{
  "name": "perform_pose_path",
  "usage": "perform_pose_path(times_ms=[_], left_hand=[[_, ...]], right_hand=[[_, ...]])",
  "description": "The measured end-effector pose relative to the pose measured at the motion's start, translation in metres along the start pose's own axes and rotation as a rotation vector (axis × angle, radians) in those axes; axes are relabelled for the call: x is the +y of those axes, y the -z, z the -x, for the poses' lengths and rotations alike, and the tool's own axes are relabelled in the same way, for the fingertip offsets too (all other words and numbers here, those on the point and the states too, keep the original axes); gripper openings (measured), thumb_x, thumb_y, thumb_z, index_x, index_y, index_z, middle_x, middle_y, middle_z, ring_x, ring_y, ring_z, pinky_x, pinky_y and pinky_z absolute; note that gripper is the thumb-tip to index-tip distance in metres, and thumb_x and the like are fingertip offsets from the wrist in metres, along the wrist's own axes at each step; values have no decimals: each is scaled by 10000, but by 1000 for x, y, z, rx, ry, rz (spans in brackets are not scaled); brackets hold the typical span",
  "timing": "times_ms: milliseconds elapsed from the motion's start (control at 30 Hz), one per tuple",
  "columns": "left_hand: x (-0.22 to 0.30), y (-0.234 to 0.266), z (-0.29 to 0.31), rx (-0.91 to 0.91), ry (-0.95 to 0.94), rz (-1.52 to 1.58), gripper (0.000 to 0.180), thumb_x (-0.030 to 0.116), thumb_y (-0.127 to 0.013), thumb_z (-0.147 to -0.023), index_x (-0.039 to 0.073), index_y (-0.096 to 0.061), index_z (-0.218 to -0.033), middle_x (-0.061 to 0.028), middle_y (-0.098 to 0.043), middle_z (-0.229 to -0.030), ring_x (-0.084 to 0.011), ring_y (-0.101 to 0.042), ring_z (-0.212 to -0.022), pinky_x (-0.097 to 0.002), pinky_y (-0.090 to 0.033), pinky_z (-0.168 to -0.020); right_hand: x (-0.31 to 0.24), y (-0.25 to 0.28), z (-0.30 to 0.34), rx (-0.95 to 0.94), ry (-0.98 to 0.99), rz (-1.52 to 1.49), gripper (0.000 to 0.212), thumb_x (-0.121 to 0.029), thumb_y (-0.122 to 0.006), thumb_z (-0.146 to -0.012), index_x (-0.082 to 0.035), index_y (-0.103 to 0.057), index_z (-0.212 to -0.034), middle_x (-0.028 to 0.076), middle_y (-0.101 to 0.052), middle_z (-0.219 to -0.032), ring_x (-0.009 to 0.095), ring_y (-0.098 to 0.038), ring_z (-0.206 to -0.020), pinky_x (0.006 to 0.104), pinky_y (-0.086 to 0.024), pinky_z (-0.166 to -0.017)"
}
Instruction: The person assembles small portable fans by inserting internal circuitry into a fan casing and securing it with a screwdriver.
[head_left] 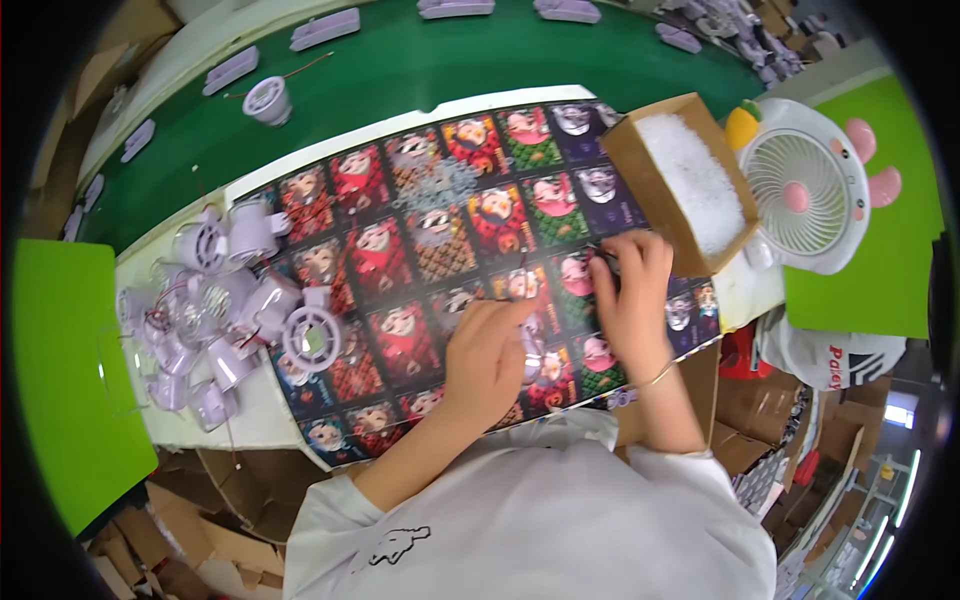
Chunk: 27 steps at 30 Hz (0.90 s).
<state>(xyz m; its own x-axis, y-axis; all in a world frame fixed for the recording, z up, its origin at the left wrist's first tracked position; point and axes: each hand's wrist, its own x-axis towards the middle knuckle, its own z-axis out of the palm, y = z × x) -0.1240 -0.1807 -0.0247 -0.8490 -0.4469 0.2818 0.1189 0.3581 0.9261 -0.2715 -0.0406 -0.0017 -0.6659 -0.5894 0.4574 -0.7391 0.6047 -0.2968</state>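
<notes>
- Green conveyor belt (430, 70): runs along the far edge of the desk (755, 292), carrying spaced lilac pieces.
- Illustrated mat (345, 222): covers the middle of the desk, presumably to protect the work surface.
- Heap of lilac housings (215, 310): at the mat's left edge, probably kept within reach of the left hand (487, 360).
- White fan (800, 185): at far right, grille toward the person.
- Cardboard box (640, 192): beside the fan, filled with small whitish pieces; its walls likely keep them together.
- Hands: the left covers part of a lilac piece (535, 352), which lies over the near mat; whether its fingers grip is hidden. The right hand (635, 300) has thumb and forefinger curled near each other; cannot tell whether they clamp anything.
- Small greyish pieces (440, 185): loose on the far mat.
</notes>
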Motion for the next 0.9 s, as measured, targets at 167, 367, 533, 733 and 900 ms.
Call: perform_pose_path(times_ms=[167, 367, 533, 733, 900], left_hand=[[-3, 1, 4, 12, 51, 102, 332, -43, -501, -860, -29, -628, -1166, -192, -642, -1125, -359, -610, -1043, -407, -474, -919], [-5, 35, 18, 187, 358, 771, 224, -22, -507, -958, -35, -626, -1147, -118, -686, -1174, -188, -632, -1111, -341, -470, -1001], [34, 60, 3, 7, -263, -77, 170, -35, -620, -853, 4, -669, -1010, -166, -719, -996, -293, -704, -937, -375, -546, -825], [34, 52, -8, -183, -475, -256, 193, 52, -668, -846, 35, -670, -1038, -159, -717, -1003, -308, -704, -841, -368, -571, -745], [21, 52, -10, -81, -158, -71, 159, 40, -619, -883, 6, -662, -1032, -167, -701, -1022, -322, -696, -835, -353, -565, -760]], right_hand=[[-66, 19, 33, -382, -40, -611, 566, -51, -730, -775, 4, -514, -1295, 177, -531, -1200, 368, -519, -1097, 418, -447, -968], [-34, 8, -28, -602, 308, -840, 336, 87, -574, -788, -10, -663, -1097, 177, -598, -1268, 349, -593, -1152, 408, -483, -969], [-18, -44, -102, -273, 201, -280, 228, 30, -628, -820, -21, -639, -1042, 172, -593, -1013, 350, -613, -937, 428, -504, -807], [0, -77, -118, -270, 297, -177, 101, -21, -639, -843, -18, -605, -938, 152, -581, -906, 342, -598, -852, 420, -491, -753], [-58, 9, -88, -440, 110, -752, 81, 22, -660, -814, -4, -622, -880, 123, -614, -838, 258, -595, -726, 322, -482, -643]])
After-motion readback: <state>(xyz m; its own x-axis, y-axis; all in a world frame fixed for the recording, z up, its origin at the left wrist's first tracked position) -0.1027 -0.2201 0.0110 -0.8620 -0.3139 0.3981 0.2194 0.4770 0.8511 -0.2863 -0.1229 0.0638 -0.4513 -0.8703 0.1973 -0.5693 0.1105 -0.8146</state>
